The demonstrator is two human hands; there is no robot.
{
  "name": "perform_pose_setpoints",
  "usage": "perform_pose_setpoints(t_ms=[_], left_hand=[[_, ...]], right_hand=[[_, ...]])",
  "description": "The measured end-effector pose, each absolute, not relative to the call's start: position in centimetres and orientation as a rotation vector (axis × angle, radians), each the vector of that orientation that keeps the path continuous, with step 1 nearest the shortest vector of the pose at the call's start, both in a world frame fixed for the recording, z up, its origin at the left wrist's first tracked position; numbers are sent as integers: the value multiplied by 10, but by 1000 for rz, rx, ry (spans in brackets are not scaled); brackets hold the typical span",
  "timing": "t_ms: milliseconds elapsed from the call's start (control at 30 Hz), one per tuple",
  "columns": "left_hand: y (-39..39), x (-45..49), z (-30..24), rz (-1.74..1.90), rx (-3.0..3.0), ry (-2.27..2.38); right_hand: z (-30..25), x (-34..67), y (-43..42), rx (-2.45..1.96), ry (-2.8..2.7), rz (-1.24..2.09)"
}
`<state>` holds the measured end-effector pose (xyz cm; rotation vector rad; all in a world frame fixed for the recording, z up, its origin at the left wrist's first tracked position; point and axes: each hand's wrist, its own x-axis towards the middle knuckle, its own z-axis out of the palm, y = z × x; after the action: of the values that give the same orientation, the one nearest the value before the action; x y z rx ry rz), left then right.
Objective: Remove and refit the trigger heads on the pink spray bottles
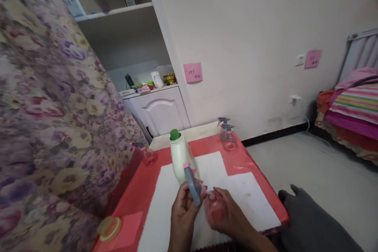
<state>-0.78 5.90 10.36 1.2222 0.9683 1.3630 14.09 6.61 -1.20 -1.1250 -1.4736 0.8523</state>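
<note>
My left hand [183,208] is closed around a grey and pink spray nozzle [192,186], tilted so that its pink collar faces right. Close beside it, my right hand [232,214] grips a clear reddish spray bottle [215,209] with its open neck pointing up. The collar and the neck are near each other; I cannot tell whether they touch. Just behind my hands stands a pale green jug [180,155] with a green cap [174,134] sitting at its mouth. White sheets [161,204] lie beneath on the red tablecloth [203,143].
A spray bottle [150,156] stands at the table's left, and others, including a clear one [229,141], at the back right. A yellowish round lid [110,228] lies near the front left. A floral curtain [59,126] borders the left side; a grey sleeve [313,216] shows at right.
</note>
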Motion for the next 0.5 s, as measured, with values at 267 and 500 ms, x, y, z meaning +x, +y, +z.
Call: perform_pose_setpoints(t_ms=[267, 500], left_hand=[[50, 2, 112, 1406, 1255, 884], [24, 8, 142, 1331, 1403, 851]], right_hand=[[-10, 149, 60, -1091, -1489, 936], [-20, 151, 58, -1057, -1552, 931]])
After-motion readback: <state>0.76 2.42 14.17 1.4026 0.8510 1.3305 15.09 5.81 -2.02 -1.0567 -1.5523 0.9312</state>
